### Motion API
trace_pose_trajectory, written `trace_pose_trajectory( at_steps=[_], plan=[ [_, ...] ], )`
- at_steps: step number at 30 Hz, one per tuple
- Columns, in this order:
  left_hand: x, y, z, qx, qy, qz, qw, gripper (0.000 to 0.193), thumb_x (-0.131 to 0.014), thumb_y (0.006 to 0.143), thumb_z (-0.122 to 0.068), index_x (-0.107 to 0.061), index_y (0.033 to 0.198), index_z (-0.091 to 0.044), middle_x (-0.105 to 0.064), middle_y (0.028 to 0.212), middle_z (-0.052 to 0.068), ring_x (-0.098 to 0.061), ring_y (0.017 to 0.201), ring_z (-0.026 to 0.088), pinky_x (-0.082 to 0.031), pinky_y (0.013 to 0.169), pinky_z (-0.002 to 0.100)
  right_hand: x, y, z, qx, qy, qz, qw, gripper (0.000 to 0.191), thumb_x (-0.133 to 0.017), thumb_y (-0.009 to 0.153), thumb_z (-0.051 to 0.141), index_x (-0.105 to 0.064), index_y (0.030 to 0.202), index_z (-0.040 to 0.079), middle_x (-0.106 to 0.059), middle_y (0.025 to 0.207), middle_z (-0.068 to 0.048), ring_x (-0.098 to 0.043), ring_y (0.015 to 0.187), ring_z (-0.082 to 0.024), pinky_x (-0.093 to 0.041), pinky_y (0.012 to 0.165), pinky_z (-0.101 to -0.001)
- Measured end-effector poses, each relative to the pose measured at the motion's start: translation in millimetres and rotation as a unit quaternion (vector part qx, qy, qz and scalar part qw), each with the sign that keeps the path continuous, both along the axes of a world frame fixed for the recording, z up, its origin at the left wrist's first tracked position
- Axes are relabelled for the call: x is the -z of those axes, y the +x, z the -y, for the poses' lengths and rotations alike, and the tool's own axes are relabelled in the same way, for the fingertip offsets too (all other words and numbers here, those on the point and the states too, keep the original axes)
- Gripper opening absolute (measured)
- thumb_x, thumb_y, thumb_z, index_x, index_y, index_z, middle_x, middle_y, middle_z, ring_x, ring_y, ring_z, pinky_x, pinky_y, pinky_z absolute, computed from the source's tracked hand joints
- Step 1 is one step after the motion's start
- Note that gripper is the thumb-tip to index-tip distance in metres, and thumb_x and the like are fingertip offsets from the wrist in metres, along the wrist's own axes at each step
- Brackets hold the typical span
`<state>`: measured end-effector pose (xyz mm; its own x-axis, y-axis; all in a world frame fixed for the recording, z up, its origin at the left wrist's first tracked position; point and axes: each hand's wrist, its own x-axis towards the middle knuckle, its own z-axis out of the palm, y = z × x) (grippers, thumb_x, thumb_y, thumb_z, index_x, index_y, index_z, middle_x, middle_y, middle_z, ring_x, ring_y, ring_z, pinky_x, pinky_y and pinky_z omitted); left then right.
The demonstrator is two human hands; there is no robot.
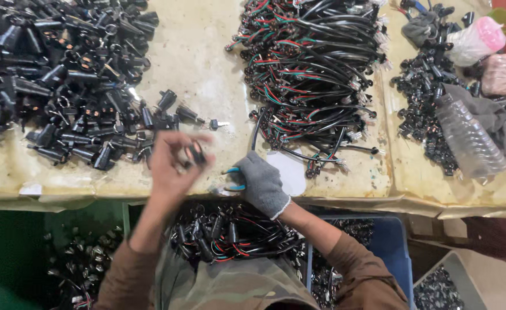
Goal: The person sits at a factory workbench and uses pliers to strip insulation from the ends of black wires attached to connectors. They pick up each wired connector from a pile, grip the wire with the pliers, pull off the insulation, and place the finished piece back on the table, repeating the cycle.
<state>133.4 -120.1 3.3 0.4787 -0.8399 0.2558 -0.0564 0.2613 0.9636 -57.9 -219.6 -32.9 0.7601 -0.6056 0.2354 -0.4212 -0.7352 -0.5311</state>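
- A worn, stained yellowish tabletop (201, 63) fills the upper part of the view, its front edge running across just above the person's lap.
- On its left lies a big heap of black key-switch parts (63, 69), with a few strays spilling toward the middle; one small key (218, 123) lies alone beside them.
- In the centre sits a pile of black cables with red and green wires (310, 69), their ends fanned toward the right.
- Farther right is a smaller heap of black pieces (422, 97), an empty clear plastic bottle (468, 138) lying on its side over a grey cloth (503, 120), and a pink-wrapped bundle (477, 40).
- The left hand (175, 163), bare, is raised over the front of the tabletop and blurred; its grip is closed around a small black part (195, 152).
- The right hand (261, 183), in a grey knit glove, rests at the table edge just beside the left, its grip wrapped on a tool with blue handles (233, 179); the tool's working end is hidden.
- A white patch (287, 172) lies on the tabletop right behind the gloved hand.
- In the person's lap rests a bundle of wired switches (230, 232).
- Below right stand a blue crate (391, 241) and a grey bin (442, 287) of small dark parts.
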Motion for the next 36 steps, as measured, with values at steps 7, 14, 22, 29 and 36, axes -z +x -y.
trace_pose_trajectory(
  at_steps=[7, 14, 22, 29, 36],
  plan=[
    [40.5, -68.5, -63.6, 0.196, -0.006, -0.295, 0.935, 0.056, -0.076, 0.076, -0.018, -0.044, 0.121, -0.009, -0.051, 0.097, 0.004, -0.045, 0.086, 0.013, -0.040, 0.078, 0.028, -62.1, -32.0, 6.5, -0.052, 0.143, 0.218, 0.964, 0.015, -0.079, 0.088, 0.008, -0.066, 0.095, 0.007, -0.068, 0.087, -0.006, -0.069, 0.077, -0.018, -0.055, 0.070, -0.0308],
    [65.5, -78.7, -73.1, 0.213, -0.015, -0.385, 0.898, 0.037, -0.059, 0.097, -0.040, -0.052, 0.099, -0.004, -0.044, 0.093, 0.006, -0.041, 0.088, 0.018, -0.034, 0.083, 0.032, -79.2, -48.2, -26.9, -0.206, 0.224, 0.248, 0.920, 0.011, -0.073, 0.094, 0.003, -0.064, 0.101, 0.005, -0.068, 0.096, -0.008, -0.071, 0.083, -0.016, -0.059, 0.073, -0.0284],
    [36.0, -73.3, -67.7, 0.174, 0.113, -0.106, 0.973, 0.035, -0.068, 0.089, -0.024, -0.061, 0.119, -0.008, -0.056, 0.086, 0.000, -0.051, 0.075, 0.008, -0.045, 0.068, 0.026, -93.5, -69.5, -25.9, -0.058, 0.221, 0.296, 0.927, 0.013, -0.075, 0.082, 0.004, -0.067, 0.092, 0.006, -0.069, 0.089, -0.004, -0.068, 0.084, -0.017, -0.056, 0.073, -0.0298],
    [26.6, -82.7, -64.3, 0.282, -0.009, 0.211, 0.936, 0.021, -0.083, 0.073, -0.021, -0.067, 0.081, -0.008, -0.063, 0.067, 0.012, -0.061, 0.057, 0.030, -0.048, 0.053, 0.036, -104.6, -61.1, -27.2, -0.297, 0.246, 0.061, 0.921, 0.022, -0.083, 0.073, 0.010, -0.073, 0.093, 0.009, -0.068, 0.090, -0.008, -0.069, 0.082, -0.025, -0.055, 0.072, -0.0340],
    [21.0, -62.9, -64.1, 0.170, 0.065, 0.224, 0.957, 0.028, -0.083, 0.064, -0.024, -0.068, 0.080, -0.006, -0.060, 0.063, 0.013, -0.062, 0.054, 0.032, -0.050, 0.051, 0.039, -91.7, -33.7, -66.1, -0.078, 0.181, 0.171, 0.965, 0.020, -0.078, 0.082, 0.007, -0.066, 0.099, 0.007, -0.069, 0.096, -0.007, -0.071, 0.087, -0.027, -0.057, 0.078, -0.0350]
  ],
)
